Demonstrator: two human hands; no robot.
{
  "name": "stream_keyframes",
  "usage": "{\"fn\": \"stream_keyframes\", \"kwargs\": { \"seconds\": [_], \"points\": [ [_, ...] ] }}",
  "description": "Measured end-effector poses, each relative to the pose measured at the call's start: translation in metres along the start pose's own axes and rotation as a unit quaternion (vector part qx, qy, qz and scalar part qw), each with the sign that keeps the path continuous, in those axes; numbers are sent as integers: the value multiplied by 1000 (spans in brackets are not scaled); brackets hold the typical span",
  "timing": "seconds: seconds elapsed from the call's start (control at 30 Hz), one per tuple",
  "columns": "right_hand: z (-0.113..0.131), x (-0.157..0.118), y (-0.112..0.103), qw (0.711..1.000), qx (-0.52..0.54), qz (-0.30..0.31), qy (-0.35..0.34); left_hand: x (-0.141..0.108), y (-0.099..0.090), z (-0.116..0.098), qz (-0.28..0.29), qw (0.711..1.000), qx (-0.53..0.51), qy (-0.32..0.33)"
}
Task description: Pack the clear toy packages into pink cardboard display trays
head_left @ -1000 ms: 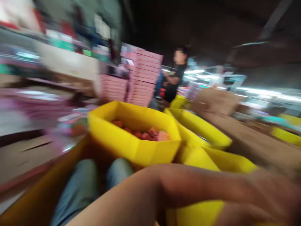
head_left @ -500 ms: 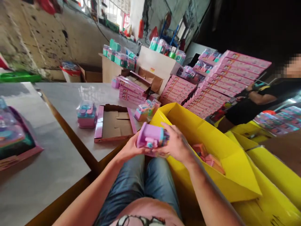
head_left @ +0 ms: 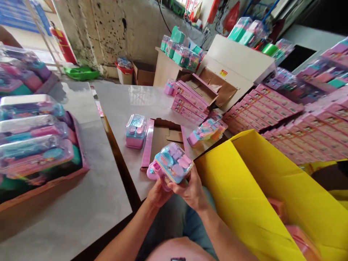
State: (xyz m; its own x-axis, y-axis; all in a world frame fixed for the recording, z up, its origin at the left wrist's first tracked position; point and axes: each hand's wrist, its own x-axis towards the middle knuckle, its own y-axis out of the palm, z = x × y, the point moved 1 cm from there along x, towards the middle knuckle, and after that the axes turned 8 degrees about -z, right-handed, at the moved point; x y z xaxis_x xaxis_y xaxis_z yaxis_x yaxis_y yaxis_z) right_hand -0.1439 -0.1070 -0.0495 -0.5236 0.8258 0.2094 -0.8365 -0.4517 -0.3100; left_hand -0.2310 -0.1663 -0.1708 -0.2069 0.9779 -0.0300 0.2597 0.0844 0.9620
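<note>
Both hands grip one packaged toy set (head_left: 174, 163) with a clear cover over blue, pink and purple pieces. My left hand (head_left: 159, 194) wraps its lower left side, and my right hand (head_left: 191, 188) holds its lower right corner. The toy is tilted, cover side up, over the near edge of an open pink-sided cardboard tray (head_left: 148, 145). Left of the tray stands another pink and blue toy set (head_left: 135, 131). To the tray's right, several colourful sets (head_left: 208, 130) lie together.
A filled display tray (head_left: 81, 145) sits on the left table. Yellow bin (head_left: 225, 174) at right holds orange-pink pieces. Behind are stacked pink boxes (head_left: 190, 105), a white carton (head_left: 239, 65) and more pink box stacks (head_left: 261, 108). A dark gap (head_left: 119, 156) separates the tables.
The view has swung left, showing more of the left table. The toy set has been turned so its clear cover faces up, and it now overlaps the tray's near edge in view.
</note>
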Motion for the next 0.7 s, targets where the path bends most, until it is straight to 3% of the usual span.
{"fn": "stream_keyframes", "kwargs": {
  "seconds": [0.13,0.27,0.47,0.6,0.7],
  "points": [
    [0,11,1,997,-61,-31,-32,2,10,-5,-7,1000,-16,-9],
    [-2,11,-3,998,-37,-18,-37,2,22,-5,-4,1000,-16,0],
    [-7,2,-15,996,86,-28,-26,-4,27,15,-114,989,89,28],
    [-27,-1,-36,963,262,32,53,-12,38,22,-204,931,294,73],
    [-57,-2,-52,940,302,108,116,-19,48,18,-231,887,390,90]
  ]
}}
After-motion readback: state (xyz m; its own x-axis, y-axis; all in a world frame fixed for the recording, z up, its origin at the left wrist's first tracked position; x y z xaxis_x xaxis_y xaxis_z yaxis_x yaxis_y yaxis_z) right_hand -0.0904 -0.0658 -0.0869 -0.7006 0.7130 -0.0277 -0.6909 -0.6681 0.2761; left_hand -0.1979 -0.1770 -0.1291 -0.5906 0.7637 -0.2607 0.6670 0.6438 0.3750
